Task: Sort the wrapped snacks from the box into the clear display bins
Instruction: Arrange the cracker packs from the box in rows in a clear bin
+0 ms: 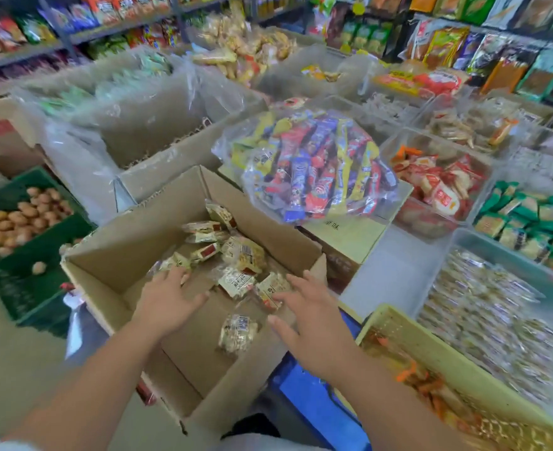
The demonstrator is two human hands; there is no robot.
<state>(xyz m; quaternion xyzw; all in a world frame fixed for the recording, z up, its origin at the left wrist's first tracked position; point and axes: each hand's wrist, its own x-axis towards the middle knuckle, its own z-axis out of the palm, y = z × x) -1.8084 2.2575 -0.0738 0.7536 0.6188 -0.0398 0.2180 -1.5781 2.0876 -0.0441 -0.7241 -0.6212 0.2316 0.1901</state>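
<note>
1. Down inside the open brown cardboard box (128, 258), small wrapped snacks in crinkly clear-and-cream film with red labels (242, 255) lie scattered on its floor, most toward the far wall, with one lone packet (237, 333) nearer me
2. My left hand (167, 301) is flat and spread, palm down, with its fingertips at the packets by the box's left side; I cannot tell whether they touch, and it grips nothing
3. My right hand (307, 317) is also spread and holds nothing, its fingers reaching over a packet at the box's right side
4. These should be very light. The film looks slick and puffy, so I expect packets to slide out of a loose scoop, and the contents look like crumbly pieces, so I judge a hard squeeze would crush them
5. The best hold, I think, is to rake several together between both hands and lift the heap cupped from below, or to pinch a single one by its crimped end seal
6. Just right of the box stands a clear plastic display bin (395, 275), which looks like the nearest place to carry them
</note>
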